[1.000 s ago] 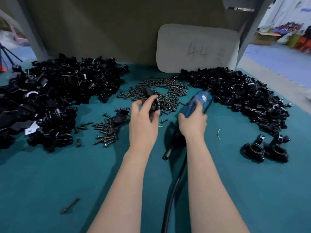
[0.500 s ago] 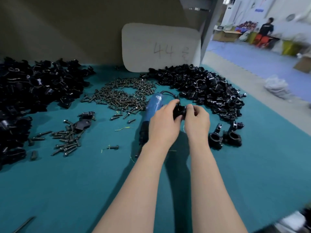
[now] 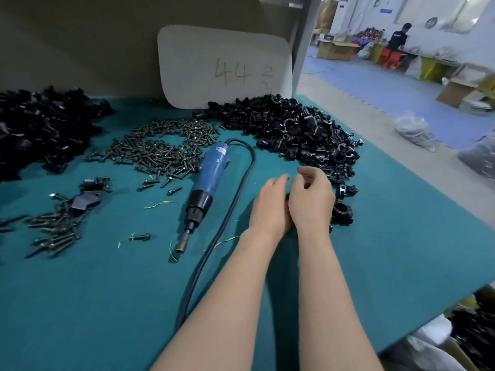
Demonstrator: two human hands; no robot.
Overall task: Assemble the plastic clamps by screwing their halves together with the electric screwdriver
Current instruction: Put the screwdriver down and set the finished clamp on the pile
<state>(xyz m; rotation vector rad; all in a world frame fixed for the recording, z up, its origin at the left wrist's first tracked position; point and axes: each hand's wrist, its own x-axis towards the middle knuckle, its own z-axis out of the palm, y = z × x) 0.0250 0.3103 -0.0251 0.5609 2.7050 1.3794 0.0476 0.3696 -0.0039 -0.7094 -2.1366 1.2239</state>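
A: What lay on the teal table (image 3: 107,303)?

B: One heap of black clamp halves (image 3: 40,129) sat far left and a second heap (image 3: 300,129) far right, with a spread of screws (image 3: 160,148) between them. The electric screwdriver (image 3: 211,170) lay flat, tip toward the near side, just left of the hands and apart from both.

A: And the hands?

B: The left hand (image 3: 270,207) and right hand (image 3: 312,202) were pressed together, fingers curled. Whatever they closed on was hidden. The assembled clamps (image 3: 342,210) stood just right of the right hand.
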